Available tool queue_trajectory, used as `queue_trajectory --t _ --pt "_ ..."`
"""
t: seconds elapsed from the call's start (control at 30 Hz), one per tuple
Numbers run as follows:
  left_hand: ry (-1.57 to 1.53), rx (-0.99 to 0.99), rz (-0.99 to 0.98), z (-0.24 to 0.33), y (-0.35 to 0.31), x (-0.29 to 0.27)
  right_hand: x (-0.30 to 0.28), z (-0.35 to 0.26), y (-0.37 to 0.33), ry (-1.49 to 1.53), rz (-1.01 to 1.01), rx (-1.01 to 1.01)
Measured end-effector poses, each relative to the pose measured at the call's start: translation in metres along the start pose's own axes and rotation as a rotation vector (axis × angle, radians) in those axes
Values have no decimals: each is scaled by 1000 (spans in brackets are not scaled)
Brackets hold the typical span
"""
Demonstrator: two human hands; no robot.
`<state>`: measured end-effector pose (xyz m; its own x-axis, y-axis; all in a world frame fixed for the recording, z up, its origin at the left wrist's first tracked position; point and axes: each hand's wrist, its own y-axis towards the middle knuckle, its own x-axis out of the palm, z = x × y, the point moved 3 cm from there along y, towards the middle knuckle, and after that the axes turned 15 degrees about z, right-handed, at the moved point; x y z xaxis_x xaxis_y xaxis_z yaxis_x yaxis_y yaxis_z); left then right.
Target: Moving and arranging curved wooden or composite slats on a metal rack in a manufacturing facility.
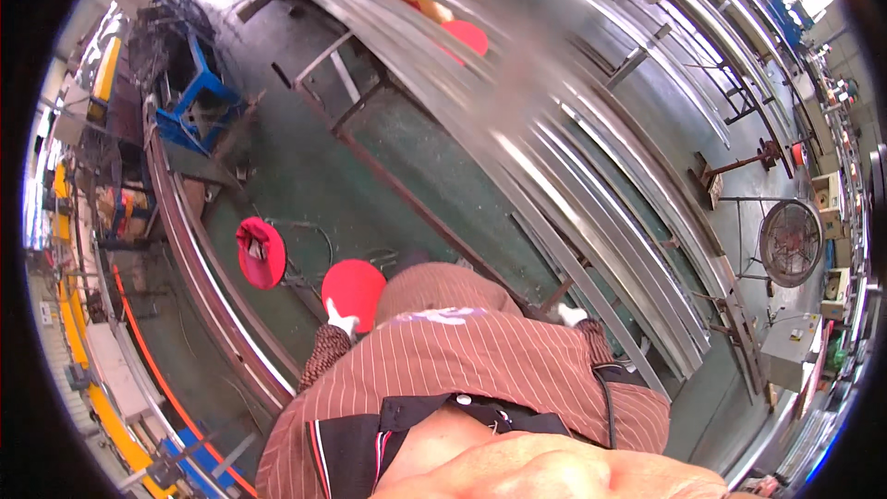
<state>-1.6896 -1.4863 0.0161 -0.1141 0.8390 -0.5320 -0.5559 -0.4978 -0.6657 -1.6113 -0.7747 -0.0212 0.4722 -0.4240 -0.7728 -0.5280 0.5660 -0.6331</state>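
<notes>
My left hand [342, 319], in a white glove, is at the lower left edge of a flat red disc [356, 288] that looks like a stool seat. Its fingers close on the rim, and my body hides part of the disc's surroundings. On the other side of my body, my right hand [573, 316] shows as a small white-gloved patch near the end of a dark metal frame. How its fingers lie is too small to make out. Left of the disc is another red round piece [261, 254], with a crumpled, folded side and thin metal legs near it.
Long silvery metal profiles [591, 212] lie on a rack across the front and right. A further red disc [467, 37] shows beyond them. A blue metal stand [199, 102] is at the far left. To the right are a round floor fan [791, 242] and a grey box [790, 349].
</notes>
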Motion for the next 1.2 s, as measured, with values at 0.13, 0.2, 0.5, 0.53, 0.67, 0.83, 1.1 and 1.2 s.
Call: queue_trajectory --t 0.13,0.2,0.5,0.53,0.67,0.83,1.1,1.2 --pt "291 235 255 -17 64 -48 -58 -169 20 452 189 -259" --pt "363 267 187 8 87 -49 -94 -248 18 447 241 -320" --pt "49 224 -125 193 214 -86 -173 -548 65 459 400 -542" --pt "44 237 -105 200 235 -107 -176 -576 72 472 385 -551" --pt "-164 -32 -45 233 286 -147 -200 -608 134 371 731 -443" --pt "-93 -166 88 188 311 -213 -280 -671 164 69 754 -279" --pt "66 -261 -155 173 287 -175 -308 -652 312 149 645 -262" --pt "-6 -344 -100 143 270 -183 -303 -671 314 95 675 -240"
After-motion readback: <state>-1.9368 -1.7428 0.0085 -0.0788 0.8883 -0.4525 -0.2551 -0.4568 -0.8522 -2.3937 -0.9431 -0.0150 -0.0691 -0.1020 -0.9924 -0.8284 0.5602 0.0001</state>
